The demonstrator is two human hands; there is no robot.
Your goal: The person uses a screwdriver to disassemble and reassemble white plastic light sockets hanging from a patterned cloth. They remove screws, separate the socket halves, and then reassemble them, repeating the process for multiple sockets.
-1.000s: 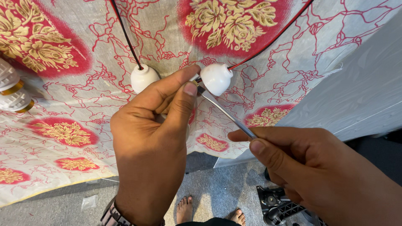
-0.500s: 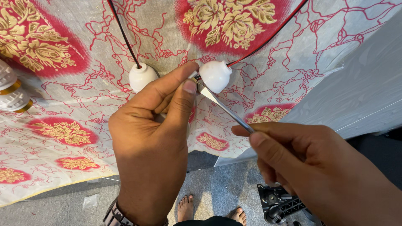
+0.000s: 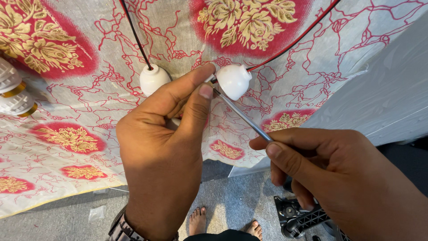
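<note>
My left hand point(image 3: 165, 151) pinches a small part at the base of a white lamp holder point(image 3: 234, 81) between thumb and forefinger. A red wire point(image 3: 294, 44) runs up and right from that holder. My right hand point(image 3: 339, 183) grips a screwdriver with a thin metal shaft point(image 3: 243, 117); its tip meets the holder beside my left thumb. A second white lamp holder point(image 3: 153, 79) lies just left of my left forefinger, with a black wire point(image 3: 133, 35) leading up from it.
A cloth point(image 3: 67, 147) with red and gold flowers covers the table and hangs over its near edge. Two white screw caps with brass rings point(image 3: 15, 96) lie at the far left. A pale sheet point(image 3: 383, 98) is at right. Bare feet and a black bracket point(image 3: 298, 218) are on the grey floor.
Both hands have stayed almost in place. The screwdriver shaft has shifted slightly and my right hand has edged a little lower on it.
</note>
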